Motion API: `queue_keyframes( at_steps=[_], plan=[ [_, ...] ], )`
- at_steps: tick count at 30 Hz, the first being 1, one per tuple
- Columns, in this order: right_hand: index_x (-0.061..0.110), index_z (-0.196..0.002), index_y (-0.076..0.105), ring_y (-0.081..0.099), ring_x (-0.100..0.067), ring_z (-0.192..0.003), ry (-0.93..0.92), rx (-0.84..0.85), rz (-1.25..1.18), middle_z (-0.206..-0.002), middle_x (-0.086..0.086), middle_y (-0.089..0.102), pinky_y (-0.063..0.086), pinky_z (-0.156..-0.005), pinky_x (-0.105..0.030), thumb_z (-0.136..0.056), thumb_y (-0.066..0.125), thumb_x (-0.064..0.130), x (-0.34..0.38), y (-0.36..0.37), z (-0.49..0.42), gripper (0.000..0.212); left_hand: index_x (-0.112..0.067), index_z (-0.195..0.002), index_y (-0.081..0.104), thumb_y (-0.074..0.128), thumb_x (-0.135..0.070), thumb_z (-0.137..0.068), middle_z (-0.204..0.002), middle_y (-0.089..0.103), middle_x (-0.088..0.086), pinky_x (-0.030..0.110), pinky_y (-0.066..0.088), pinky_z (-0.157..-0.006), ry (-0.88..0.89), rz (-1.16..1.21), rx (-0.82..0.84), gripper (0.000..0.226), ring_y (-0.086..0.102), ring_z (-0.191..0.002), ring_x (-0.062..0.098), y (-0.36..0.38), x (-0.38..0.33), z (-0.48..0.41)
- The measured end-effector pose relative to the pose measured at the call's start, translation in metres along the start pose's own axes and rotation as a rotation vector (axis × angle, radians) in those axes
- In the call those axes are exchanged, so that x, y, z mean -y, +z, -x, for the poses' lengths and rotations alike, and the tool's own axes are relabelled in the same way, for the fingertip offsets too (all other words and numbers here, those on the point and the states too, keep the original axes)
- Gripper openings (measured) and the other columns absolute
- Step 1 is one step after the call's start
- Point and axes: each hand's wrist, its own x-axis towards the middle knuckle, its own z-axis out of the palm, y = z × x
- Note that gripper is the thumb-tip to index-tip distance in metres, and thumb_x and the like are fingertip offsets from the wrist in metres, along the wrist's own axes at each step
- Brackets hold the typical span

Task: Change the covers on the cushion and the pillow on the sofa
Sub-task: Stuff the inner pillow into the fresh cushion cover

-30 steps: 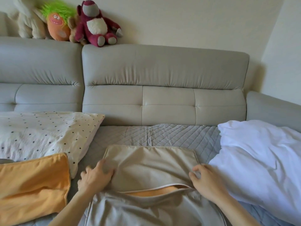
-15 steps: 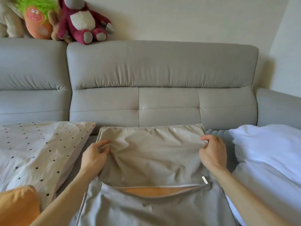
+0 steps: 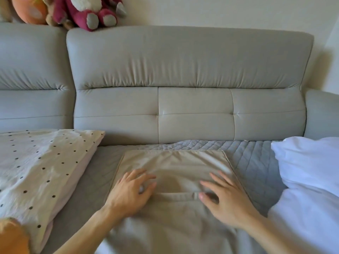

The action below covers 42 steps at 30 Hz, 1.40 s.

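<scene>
You had both hands open, left hand (image 3: pixel 131 193) and right hand (image 3: pixel 226 200) pressed flat with fingers spread, on the beige cover (image 3: pixel 174 162) at lower centre, on the sofa (image 3: pixel 183 110) seat, seemingly smoothing it — next you'd likely need to pinch the opening's edge between them.

Left hand (image 3: pixel 130 194) and right hand (image 3: pixel 226 201) palm-down, fingers (image 3: pixel 219 179) loosely spread.
</scene>
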Motion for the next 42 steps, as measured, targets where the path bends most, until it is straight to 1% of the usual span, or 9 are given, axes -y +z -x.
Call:
queue_keyframes(
  at_steps=[4,11,14,17,21,25,30,37,42],
  plan=[
    [0.034,-0.122,0.063,0.056,-0.021,-0.125,-0.108,-0.197,0.117,-0.129,0.009,0.062,0.039,-0.097,-0.04,-0.089,0.046,0.053,-0.006,0.022,0.049,0.042,-0.039,-0.12,0.065,0.038,-0.068,-0.091,-0.126,0.062,-0.019,0.024,0.029,-0.104,0.206,-0.107,-0.043,0.05,0.057,-0.119,0.008,0.021,-0.006,0.057],
    [0.017,-0.088,0.062,0.063,-0.031,-0.063,0.198,-0.268,0.234,-0.072,-0.003,0.06,0.051,-0.052,-0.041,-0.066,0.058,0.003,-0.013,-0.015,0.071,0.026,-0.037,-0.09,0.051,0.044,-0.038,-0.087,-0.07,0.064,-0.015,0.021,0.044,-0.073,0.23,-0.055,-0.296,0.008,0.062,-0.068,0.013,0.011,-0.038,0.083],
    [0.023,-0.115,0.051,0.068,-0.032,-0.091,0.254,-0.197,0.084,-0.11,-0.007,0.068,0.056,-0.07,-0.043,-0.073,0.077,0.014,0.0,-0.025,0.079,0.05,-0.043,-0.11,0.051,0.049,-0.045,-0.085,-0.111,0.068,-0.007,0.032,0.047,-0.097,0.11,-0.121,-0.2,0.025,0.065,-0.11,0.023,0.009,-0.039,0.091],
    [0.03,-0.156,0.011,0.032,-0.03,-0.144,0.228,-0.006,0.06,-0.165,-0.009,0.009,0.032,-0.111,-0.043,-0.094,0.038,0.059,0.01,-0.022,0.109,0.073,-0.055,-0.145,0.024,0.041,-0.067,-0.088,-0.165,0.012,-0.003,0.064,0.016,-0.112,-0.148,-0.215,-0.017,0.061,0.014,-0.15,0.036,0.007,-0.035,0.112],
    [0.037,-0.156,0.016,0.009,-0.035,-0.151,0.223,0.142,0.121,-0.164,-0.018,0.008,0.009,-0.12,-0.04,-0.073,-0.001,0.078,0.013,-0.004,0.148,0.093,-0.062,-0.146,0.001,0.011,-0.083,-0.083,-0.165,-0.007,-0.002,0.059,0.013,-0.113,-0.495,-0.12,0.059,0.067,0.003,-0.148,0.035,0.01,-0.026,0.139],
    [0.023,-0.123,0.07,0.063,-0.039,-0.115,0.26,0.095,0.181,-0.122,-0.021,0.066,0.039,-0.1,-0.043,-0.096,0.002,0.066,0.01,0.013,0.152,0.085,-0.057,-0.148,0.018,0.018,-0.08,-0.086,-0.149,0.022,0.003,0.042,0.038,-0.1,-0.539,-0.144,0.032,0.066,0.036,-0.127,0.028,0.002,-0.036,0.143],
    [0.019,-0.11,0.076,0.056,-0.028,-0.117,0.228,0.041,0.197,-0.117,-0.012,0.07,0.055,-0.081,-0.043,-0.091,0.027,0.026,-0.005,0.014,0.158,0.052,-0.04,-0.149,0.032,0.036,-0.07,-0.091,-0.119,0.028,0.002,0.038,0.05,-0.085,-0.532,-0.004,0.041,0.065,0.061,-0.102,0.03,-0.011,-0.037,0.146],
    [0.027,-0.154,0.027,0.013,-0.018,-0.15,0.159,0.136,0.112,-0.162,0.002,0.018,0.021,-0.119,-0.034,-0.099,0.038,0.027,0.0,-0.027,0.168,0.055,-0.047,-0.151,0.023,0.021,-0.072,-0.092,-0.147,0.019,0.004,0.036,0.038,-0.1,-0.465,-0.251,0.029,0.064,0.036,-0.128,0.024,0.001,-0.041,0.159],
    [0.03,-0.139,0.05,0.037,-0.031,-0.139,0.222,-0.404,0.044,-0.151,-0.003,0.039,0.04,-0.104,-0.047,-0.079,0.063,0.054,-0.03,-0.072,0.175,0.066,-0.045,-0.148,0.032,0.02,-0.065,-0.092,-0.165,0.01,0.001,0.05,0.012,-0.12,-0.122,-0.214,0.017,0.06,0.009,-0.151,0.026,0.02,-0.078,0.146]
  ],
)
